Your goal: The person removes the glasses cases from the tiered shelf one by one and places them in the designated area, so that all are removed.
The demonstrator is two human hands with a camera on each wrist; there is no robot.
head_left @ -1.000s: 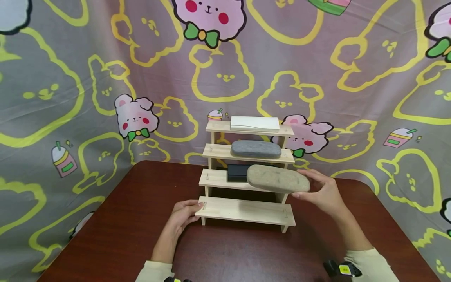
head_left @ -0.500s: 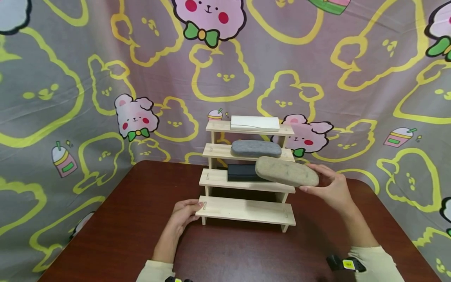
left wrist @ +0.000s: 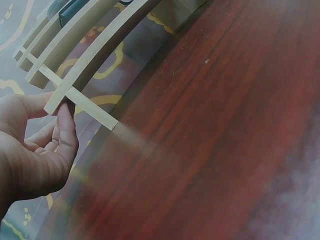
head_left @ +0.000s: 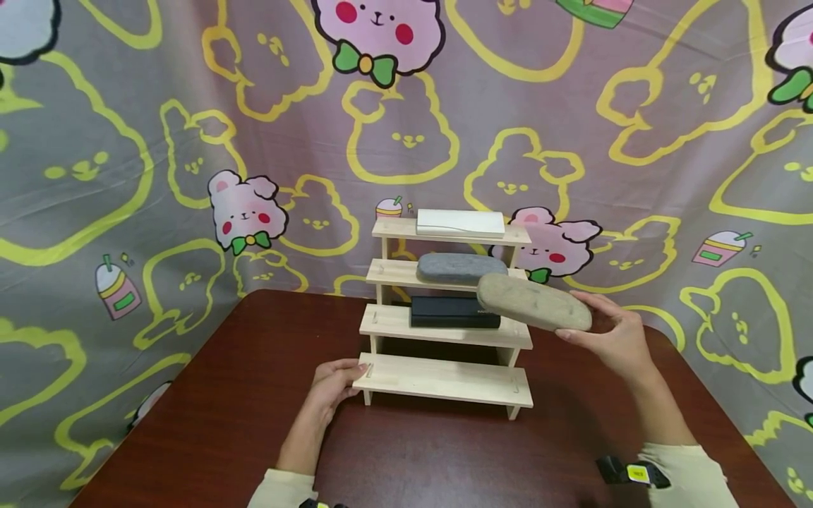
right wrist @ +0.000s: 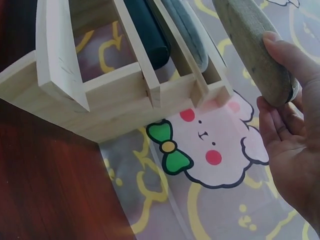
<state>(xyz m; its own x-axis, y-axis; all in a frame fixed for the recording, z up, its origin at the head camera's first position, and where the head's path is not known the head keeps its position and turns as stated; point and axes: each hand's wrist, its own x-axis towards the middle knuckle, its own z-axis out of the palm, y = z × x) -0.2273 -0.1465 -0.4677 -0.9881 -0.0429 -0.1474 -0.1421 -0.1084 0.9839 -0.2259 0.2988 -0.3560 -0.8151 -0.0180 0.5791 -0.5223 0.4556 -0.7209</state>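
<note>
Beige case (head_left: 532,302) aloft before the wooden rack's (head_left: 385,321) right side, long axis crosswise, right end lower, right hand (head_left: 612,340) pinching that end between thumb (right wrist: 292,56) and fingers (right wrist: 270,121), forearm (head_left: 662,409) slanting up leftward, left hand (head_left: 332,384) gripping the bottom tier's (head_left: 438,379) left end.

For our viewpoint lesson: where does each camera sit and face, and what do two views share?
Head: worn on the head, facing forward and down at the wooden tiered shelf; left hand, right hand and both forearms show.
Left wrist: worn there, facing the table and the left hand gripping the bottom tier.
Right wrist: worn there, facing the right hand, which holds the tan glasses case.
Shared: head and right wrist both show that case.
</note>
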